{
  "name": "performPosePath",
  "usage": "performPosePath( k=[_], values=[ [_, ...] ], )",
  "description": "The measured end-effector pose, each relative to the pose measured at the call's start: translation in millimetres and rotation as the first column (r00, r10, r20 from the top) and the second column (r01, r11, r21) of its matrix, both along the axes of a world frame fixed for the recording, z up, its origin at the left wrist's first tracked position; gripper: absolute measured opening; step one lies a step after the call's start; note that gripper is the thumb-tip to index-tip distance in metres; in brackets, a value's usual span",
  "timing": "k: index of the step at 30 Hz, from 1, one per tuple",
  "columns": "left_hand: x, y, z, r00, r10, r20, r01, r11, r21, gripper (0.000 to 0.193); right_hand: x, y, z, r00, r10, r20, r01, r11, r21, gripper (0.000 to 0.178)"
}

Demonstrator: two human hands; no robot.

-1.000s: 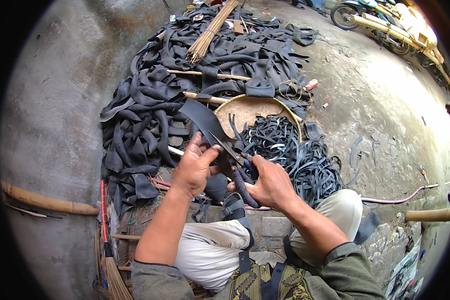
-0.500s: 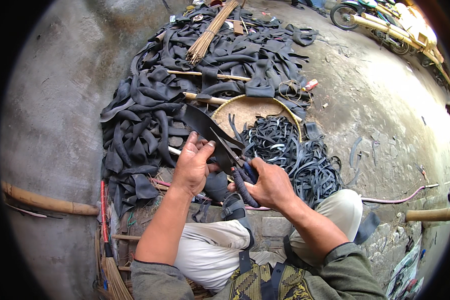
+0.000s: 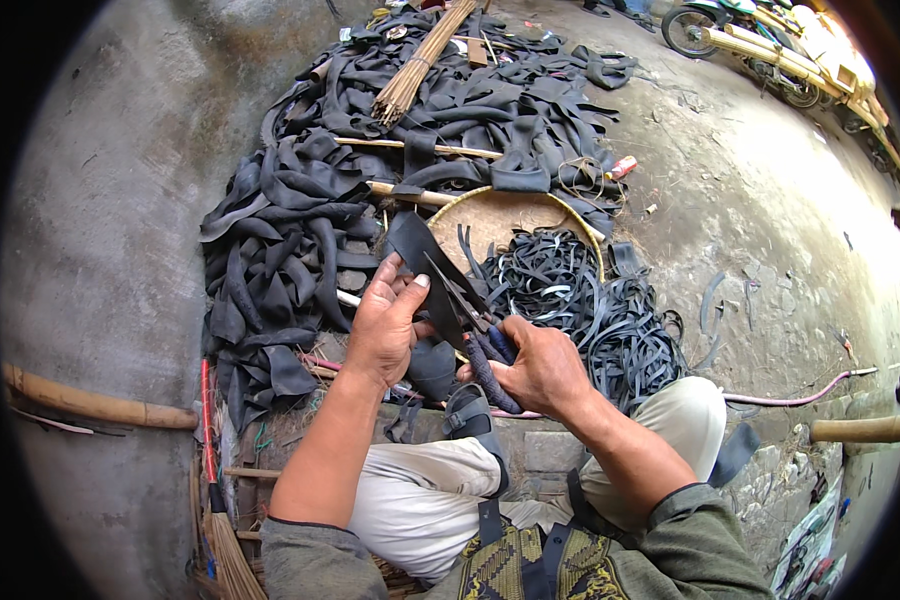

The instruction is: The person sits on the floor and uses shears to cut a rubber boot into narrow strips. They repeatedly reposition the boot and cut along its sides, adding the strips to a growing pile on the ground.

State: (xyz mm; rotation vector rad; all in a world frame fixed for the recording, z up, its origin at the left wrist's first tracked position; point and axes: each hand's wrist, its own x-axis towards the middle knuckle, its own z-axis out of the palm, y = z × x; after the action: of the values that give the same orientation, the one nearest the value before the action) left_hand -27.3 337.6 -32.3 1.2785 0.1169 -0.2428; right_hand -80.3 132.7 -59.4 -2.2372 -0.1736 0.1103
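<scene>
My left hand is closed on a wide black rubber strip, thumb on top, the strip's far end sticking up past the fingers. My right hand grips a pair of scissors by handles wrapped in dark cloth. The scissor blades are parted, with rubber between them, and they point up and left toward the left thumb. Beyond the right hand a heap of thin, narrow rubber strips spills out of a round woven tray.
A large pile of black rubber pieces covers the ground ahead and left, with a bundle of sticks on it. A broom lies by my left side. Bamboo poles and a motorcycle stand further out.
The rubber strip's far end has swung a little to the right and appears more upright. Both hands stay nearly in place, still holding strip and scissors.
</scene>
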Motion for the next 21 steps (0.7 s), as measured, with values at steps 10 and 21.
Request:
performPosePath(
  k=[10, 21],
  values=[
    [-6.2, -10.1, -5.2, 0.995, -0.096, -0.033, 0.097, 0.994, 0.041, 0.049, 4.6, 0.7, -5.7, 0.998, -0.058, 0.010, 0.058, 0.997, 0.051, 0.081],
    [-7.3, -13.2, -1.1, 0.990, -0.129, -0.052, 0.133, 0.987, 0.095, 0.053, 8.6, 1.3, 0.4, 0.996, -0.069, 0.048, 0.066, 0.996, 0.052, 0.073]
  ],
)
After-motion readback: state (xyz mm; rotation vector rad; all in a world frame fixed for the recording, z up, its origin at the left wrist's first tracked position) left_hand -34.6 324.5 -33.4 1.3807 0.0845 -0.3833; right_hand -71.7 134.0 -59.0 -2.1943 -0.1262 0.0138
